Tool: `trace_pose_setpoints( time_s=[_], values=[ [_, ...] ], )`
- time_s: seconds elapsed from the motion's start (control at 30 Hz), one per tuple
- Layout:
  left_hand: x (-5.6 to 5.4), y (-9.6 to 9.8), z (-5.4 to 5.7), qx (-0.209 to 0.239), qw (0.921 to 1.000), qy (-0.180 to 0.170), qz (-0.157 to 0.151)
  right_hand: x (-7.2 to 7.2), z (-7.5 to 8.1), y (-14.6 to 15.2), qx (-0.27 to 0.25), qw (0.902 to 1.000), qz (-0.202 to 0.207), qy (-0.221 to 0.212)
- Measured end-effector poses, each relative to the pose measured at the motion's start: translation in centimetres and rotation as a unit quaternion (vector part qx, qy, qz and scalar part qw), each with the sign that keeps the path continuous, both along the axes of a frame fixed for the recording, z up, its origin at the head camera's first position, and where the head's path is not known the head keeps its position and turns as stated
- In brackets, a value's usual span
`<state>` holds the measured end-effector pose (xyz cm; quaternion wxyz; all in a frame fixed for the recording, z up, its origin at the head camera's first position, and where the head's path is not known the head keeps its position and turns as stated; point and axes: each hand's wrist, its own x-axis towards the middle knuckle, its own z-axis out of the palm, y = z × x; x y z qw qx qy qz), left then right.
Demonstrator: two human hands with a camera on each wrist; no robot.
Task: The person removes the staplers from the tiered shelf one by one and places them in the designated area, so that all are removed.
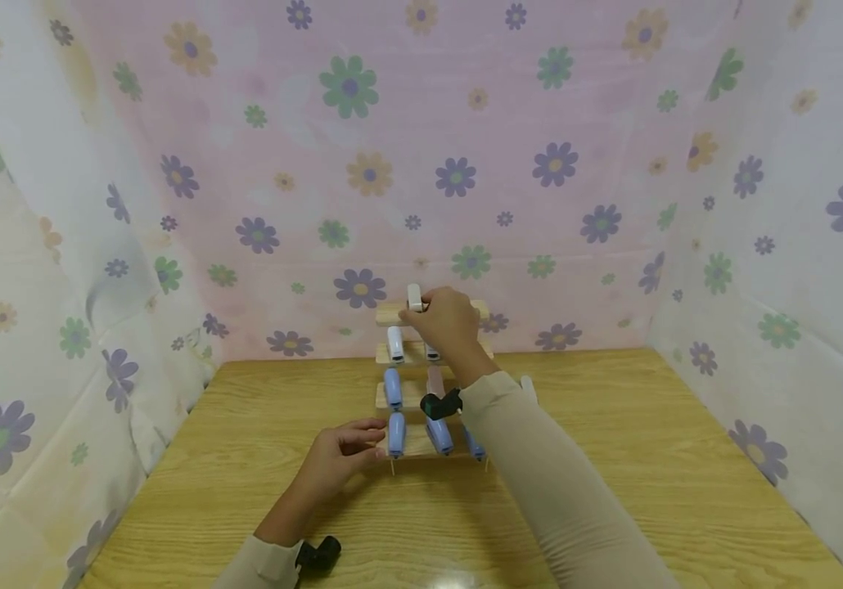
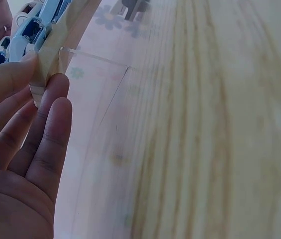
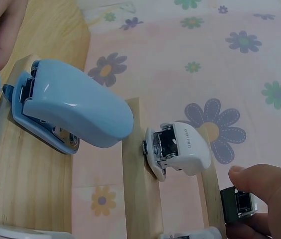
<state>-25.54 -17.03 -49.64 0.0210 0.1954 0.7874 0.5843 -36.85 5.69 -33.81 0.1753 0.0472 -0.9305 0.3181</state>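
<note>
A tiered wooden rack [image 1: 412, 442] carries small staplers on its steps. At the top step, my right hand [image 1: 445, 319] pinches a white stapler [image 1: 414, 296] between thumb and fingers; its dark end shows close by the top board in the right wrist view. My left hand [image 1: 340, 454] holds the left end of the bottom step, thumb on top and fingers beneath, as the left wrist view shows. Near that thumb stands a blue stapler [image 1: 396, 433]. A white stapler [image 3: 180, 147] sits one step under the held one, and a larger-looking blue stapler [image 3: 80, 104] lower still.
More blue staplers [image 1: 439, 435] line the bottom step, and a pinkish stapler [image 1: 435, 381] sits above them. Right of the rack, a white object [image 1: 528, 388] shows past my sleeve. Flowered cloth [image 1: 421, 164] encloses the wooden table [image 1: 259, 409] at back and sides.
</note>
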Motion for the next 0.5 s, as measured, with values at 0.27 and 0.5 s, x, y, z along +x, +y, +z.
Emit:
trace_pose_setpoints(
  time_s=[0.27,0.5],
  values=[
    [-0.10,0.00,-0.07,-0.001,1.0000,0.008,-0.001,0.13,-0.01,-0.05,-0.031,0.9988,0.015,0.036],
    [-0.09,-0.03,-0.06,0.001,1.0000,0.006,0.001,-0.06,-0.20,-0.05,-0.038,0.9980,0.016,0.047]
  ],
)
